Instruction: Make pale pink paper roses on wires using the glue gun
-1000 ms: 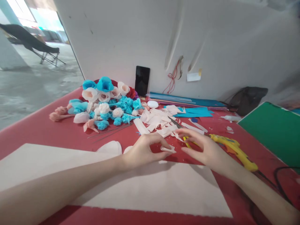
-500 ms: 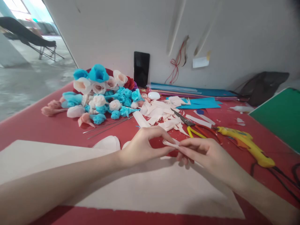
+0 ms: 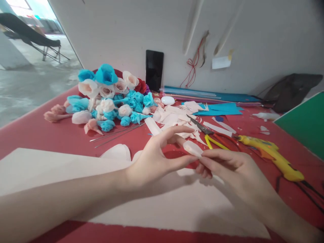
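Paper piece (image 3: 192, 147), pale, cupped: above red table (image 3: 58, 136), base pinched in right hand (image 3: 236, 172), presumably to spare rounded end. Left hand (image 3: 152, 162): forefinger and thumb apart around it (contact unclear). Glue gun (image 3: 274, 158): beyond right hand, likely for easy reach.

1. The right hand (image 3: 235, 170) hides the pinched end of the rolled pale piece (image 3: 191, 147).
2. The left hand (image 3: 153, 160) covers part of a petal cutout (image 3: 137, 155) behind it.
3. The left edge crops the pale sheet (image 3: 152, 212) and black chair (image 3: 29, 33); the right edge, the green board (image 3: 305, 121) and black cord (image 3: 306, 184).
4. Shapes beyond the chair are too blurred to name.
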A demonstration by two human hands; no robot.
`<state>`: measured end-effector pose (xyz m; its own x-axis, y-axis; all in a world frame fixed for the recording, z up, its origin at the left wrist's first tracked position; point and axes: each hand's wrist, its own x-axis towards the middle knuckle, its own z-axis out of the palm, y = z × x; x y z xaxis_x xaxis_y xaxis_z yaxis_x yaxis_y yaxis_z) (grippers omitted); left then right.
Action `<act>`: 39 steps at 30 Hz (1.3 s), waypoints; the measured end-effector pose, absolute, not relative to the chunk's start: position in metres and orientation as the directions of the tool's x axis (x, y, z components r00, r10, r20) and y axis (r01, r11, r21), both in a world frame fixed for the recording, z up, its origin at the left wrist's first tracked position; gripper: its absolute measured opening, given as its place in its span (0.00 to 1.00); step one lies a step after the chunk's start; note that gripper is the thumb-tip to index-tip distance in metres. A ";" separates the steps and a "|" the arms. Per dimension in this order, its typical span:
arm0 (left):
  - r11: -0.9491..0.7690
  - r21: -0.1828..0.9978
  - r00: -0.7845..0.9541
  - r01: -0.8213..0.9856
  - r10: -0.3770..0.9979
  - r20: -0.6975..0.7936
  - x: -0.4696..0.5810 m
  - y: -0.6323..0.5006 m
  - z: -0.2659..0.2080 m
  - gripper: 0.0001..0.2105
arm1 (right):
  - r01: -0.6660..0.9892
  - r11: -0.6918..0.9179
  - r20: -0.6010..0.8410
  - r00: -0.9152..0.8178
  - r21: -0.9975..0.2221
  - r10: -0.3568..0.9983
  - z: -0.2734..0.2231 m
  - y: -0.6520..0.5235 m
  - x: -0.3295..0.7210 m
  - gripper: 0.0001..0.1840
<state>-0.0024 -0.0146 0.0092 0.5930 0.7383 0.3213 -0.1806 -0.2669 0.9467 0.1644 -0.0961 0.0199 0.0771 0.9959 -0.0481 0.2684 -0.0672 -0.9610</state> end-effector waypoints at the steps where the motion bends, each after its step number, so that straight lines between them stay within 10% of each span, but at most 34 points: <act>1: -0.202 0.959 0.596 -0.199 0.752 0.282 -0.002 -0.016 0.010 0.17 | 0.266 -0.058 -0.037 0.081 -0.962 0.996 0.021 -0.098 0.164 0.09; 9: 0.154 0.925 0.731 -0.349 0.662 0.166 -0.003 -0.027 0.022 0.07 | 0.242 0.082 0.116 0.130 -0.967 0.985 0.025 -0.104 0.155 0.06; 14: 0.013 0.964 0.729 -0.265 0.657 0.192 -0.007 -0.028 0.029 0.04 | 0.198 0.137 0.170 0.163 -0.971 0.972 0.030 -0.110 0.148 0.09; 28: 0.017 0.973 0.710 -0.229 0.687 0.155 -0.010 -0.035 0.027 0.09 | -0.031 -0.023 -0.025 0.038 -0.999 0.999 0.024 -0.112 0.152 0.04; 39: 0.337 0.888 0.825 -0.313 0.559 0.079 -0.003 -0.040 0.032 0.08 | -0.140 -0.067 -0.067 -0.006 -0.988 0.998 0.025 -0.113 0.150 0.05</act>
<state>-0.0030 -0.0398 0.0321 0.8252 0.5593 0.0790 -0.3133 0.3369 0.8879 0.1498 -0.1131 0.0254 -0.0060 0.9977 -0.0671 -0.1403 -0.0673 -0.9878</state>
